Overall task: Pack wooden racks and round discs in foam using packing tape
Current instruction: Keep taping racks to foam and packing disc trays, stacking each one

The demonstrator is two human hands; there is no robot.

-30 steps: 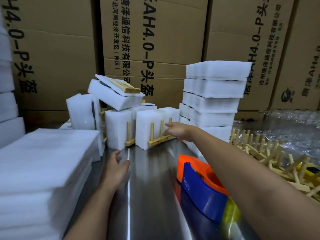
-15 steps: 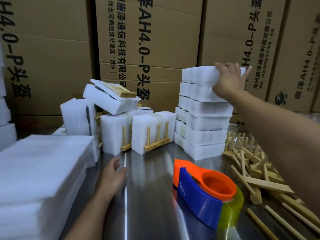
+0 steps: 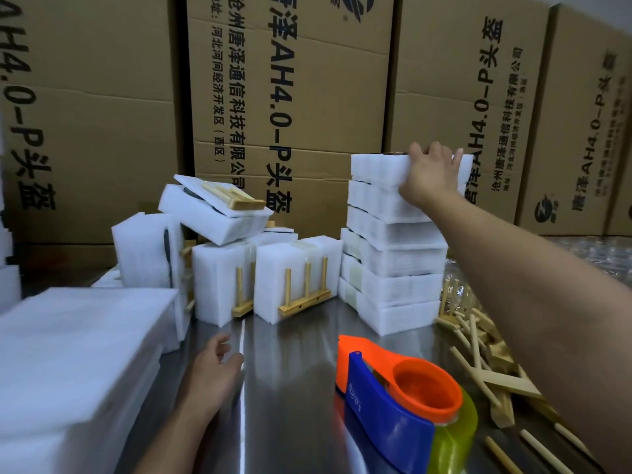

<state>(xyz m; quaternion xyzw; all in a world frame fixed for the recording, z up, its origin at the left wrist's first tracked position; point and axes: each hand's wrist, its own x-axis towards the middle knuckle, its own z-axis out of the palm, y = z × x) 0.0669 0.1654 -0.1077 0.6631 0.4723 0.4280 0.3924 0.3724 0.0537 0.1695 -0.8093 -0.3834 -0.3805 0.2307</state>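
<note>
My right hand (image 3: 431, 175) reaches up and grips the top white foam package (image 3: 379, 169) of a tall stack of foam packages (image 3: 400, 261) at the back right, fingers curled over its far edge. My left hand (image 3: 213, 372) rests on the steel table (image 3: 290, 388) with relaxed fingers, holding nothing. Foam-wrapped wooden racks (image 3: 294, 285) stand upright in the middle, wooden bases and pegs showing. An orange and blue tape dispenser (image 3: 396, 395) with yellowish tape lies in front of me.
A pile of flat foam sheets (image 3: 75, 364) fills the left side. Loose wooden racks (image 3: 485, 357) lie heaped at the right. One foam package (image 3: 215, 208) leans tilted on others. Cardboard boxes (image 3: 280, 97) wall off the back.
My right hand left the foam-wrapped rack in the middle, rose to the top of the tall stack and took hold of the top package. My left hand stayed on the table.
</note>
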